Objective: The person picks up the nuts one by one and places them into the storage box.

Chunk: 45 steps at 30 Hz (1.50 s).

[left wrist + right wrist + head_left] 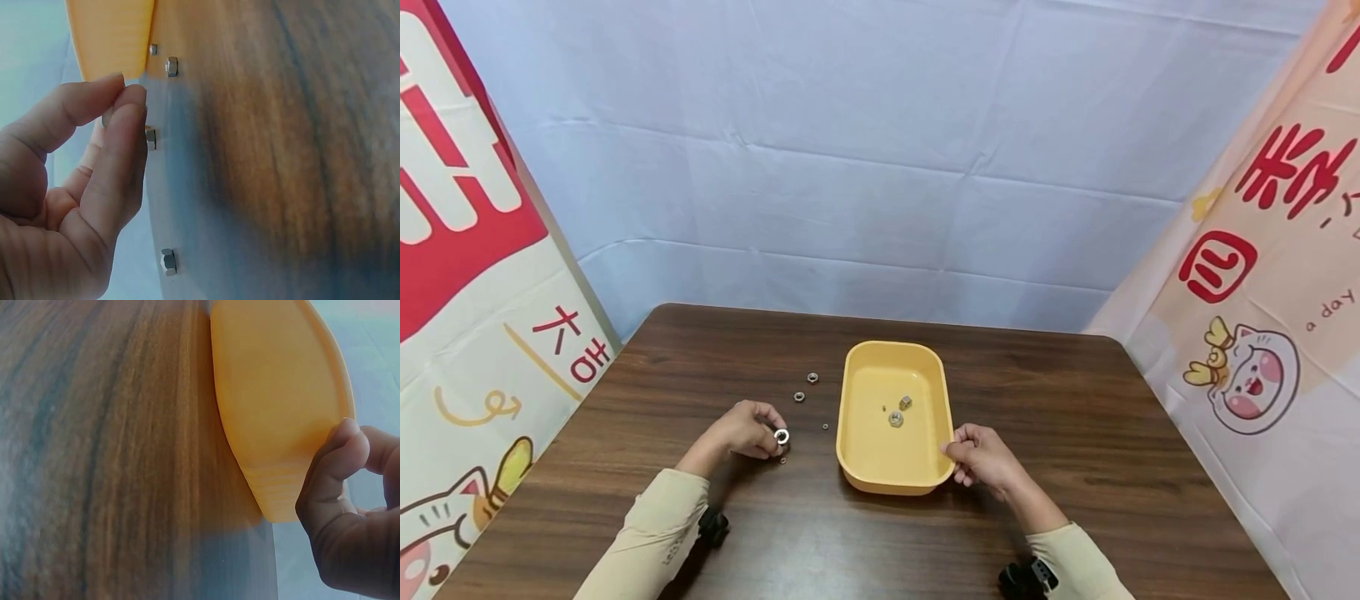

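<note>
Your two hands are well apart, one on each side of the yellow plastic tray point(880, 477). Your left hand point(747, 432) pinches a shiny hex nut point(782, 437) between thumb and fingertips, to the left of the tray; in the left wrist view your fingers mostly hide it. A tiny nut point(783, 461) lies on the wood-grain table point(790, 542) just below that hand. Two mid-sized nuts point(799, 397) lie near each other beyond your fingers, and a small nut point(825, 427) lies between your hand and the tray's left wall.

Your right hand point(987, 458) grips the tray's right rim near its lower corner, the thumb over the edge. Inside the tray, right of its middle, are two larger nuts point(896, 419) close together and a tiny metal piece point(883, 408), too small to identify.

Your sleeves point(658, 521) are pale yellow, and a black device point(712, 527) sits at each wrist. A pale blue cloth point(850, 167) hangs behind the table, with printed banners point(1217, 267) on both sides.
</note>
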{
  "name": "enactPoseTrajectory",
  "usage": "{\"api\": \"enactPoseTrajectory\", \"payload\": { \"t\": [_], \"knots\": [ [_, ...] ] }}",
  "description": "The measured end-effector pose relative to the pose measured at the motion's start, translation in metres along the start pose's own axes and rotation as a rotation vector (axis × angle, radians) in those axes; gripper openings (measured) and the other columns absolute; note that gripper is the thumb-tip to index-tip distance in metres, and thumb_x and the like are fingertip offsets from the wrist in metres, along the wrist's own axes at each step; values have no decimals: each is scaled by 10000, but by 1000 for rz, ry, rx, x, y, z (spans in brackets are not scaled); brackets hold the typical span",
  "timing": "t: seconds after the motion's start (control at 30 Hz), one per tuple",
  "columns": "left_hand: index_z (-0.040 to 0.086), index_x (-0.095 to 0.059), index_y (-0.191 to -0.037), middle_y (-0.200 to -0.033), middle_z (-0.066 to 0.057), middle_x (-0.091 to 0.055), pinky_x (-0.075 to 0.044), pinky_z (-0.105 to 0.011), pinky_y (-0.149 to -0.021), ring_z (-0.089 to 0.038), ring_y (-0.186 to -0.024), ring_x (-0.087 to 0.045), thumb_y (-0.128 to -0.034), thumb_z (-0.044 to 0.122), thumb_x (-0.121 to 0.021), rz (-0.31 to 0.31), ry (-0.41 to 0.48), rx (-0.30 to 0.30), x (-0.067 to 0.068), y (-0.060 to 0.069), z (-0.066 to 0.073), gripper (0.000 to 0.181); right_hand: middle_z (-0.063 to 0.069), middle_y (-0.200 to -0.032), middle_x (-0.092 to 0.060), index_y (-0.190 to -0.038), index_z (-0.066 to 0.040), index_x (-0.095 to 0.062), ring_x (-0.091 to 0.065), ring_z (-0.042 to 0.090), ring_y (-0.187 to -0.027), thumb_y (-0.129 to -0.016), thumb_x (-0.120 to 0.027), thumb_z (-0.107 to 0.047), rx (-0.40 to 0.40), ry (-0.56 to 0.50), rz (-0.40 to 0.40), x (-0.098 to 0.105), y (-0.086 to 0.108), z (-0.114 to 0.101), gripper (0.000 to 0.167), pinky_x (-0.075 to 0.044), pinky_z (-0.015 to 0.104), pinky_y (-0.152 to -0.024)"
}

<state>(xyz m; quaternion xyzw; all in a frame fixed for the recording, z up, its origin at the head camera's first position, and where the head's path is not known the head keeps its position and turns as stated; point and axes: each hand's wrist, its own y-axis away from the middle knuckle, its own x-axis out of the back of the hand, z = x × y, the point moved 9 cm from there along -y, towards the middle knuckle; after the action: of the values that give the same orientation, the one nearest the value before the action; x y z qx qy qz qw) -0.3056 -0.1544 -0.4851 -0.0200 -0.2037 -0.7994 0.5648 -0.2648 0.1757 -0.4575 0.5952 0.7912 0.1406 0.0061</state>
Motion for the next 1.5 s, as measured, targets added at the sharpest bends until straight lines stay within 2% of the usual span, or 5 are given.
{"api": "enactPoseTrajectory", "payload": {
  "t": [0.2, 0.47, 0.83, 1.17, 1.5],
  "knots": [
    [-82, -603, -883, -699, -126, -643, -539, -320, -555, -240, -653, -634, -610, -187, -628, -1, 61, 0, 1, 0, -1, 293, 53, -556, -530, -840, 20, -472, -511, 106, -448, -862, -591, -42, -5, 5, 23, 5, -8, 13, 136, -426, 201, -398],
    [-66, -613, -900, -702, -111, -648, -539, -317, -553, -189, -623, -621, -608, -143, -646, 24, 50, -3, -4, 3, 3, 303, 60, -560, -531, -843, 33, -471, -519, 103, -452, -850, -590, -48, -10, -11, 28, 6, -9, 16, 145, -436, 203, -404],
    [-68, -586, -930, -722, -132, -659, -541, -331, -558, -224, -664, -651, -651, -123, -637, -7, 68, -9, -15, 6, 12, 289, 53, -557, -534, -836, 25, -476, -525, 96, -452, -846, -606, -62, -3, -15, -20, 3, -9, 17, 157, -446, 199, -408],
    [-65, -600, -909, -718, -125, -651, -539, -319, -554, -206, -630, -632, -635, -124, -637, 4, 80, -7, -22, 3, 21, 283, 55, -563, -534, -843, 26, -478, -526, 95, -457, -847, -608, -62, -5, -15, -4, 5, -12, 16, 157, -447, 198, -409],
    [-40, -611, -912, -713, -105, -651, -541, -321, -564, -197, -648, -641, -641, -96, -668, 3, 37, -2, -30, 0, 34, 283, 56, -563, -530, -845, 29, -466, -521, 93, -452, -846, -599, -53, -20, -28, -20, 3, -11, 17, 156, -445, 197, -406]
  ]
}}
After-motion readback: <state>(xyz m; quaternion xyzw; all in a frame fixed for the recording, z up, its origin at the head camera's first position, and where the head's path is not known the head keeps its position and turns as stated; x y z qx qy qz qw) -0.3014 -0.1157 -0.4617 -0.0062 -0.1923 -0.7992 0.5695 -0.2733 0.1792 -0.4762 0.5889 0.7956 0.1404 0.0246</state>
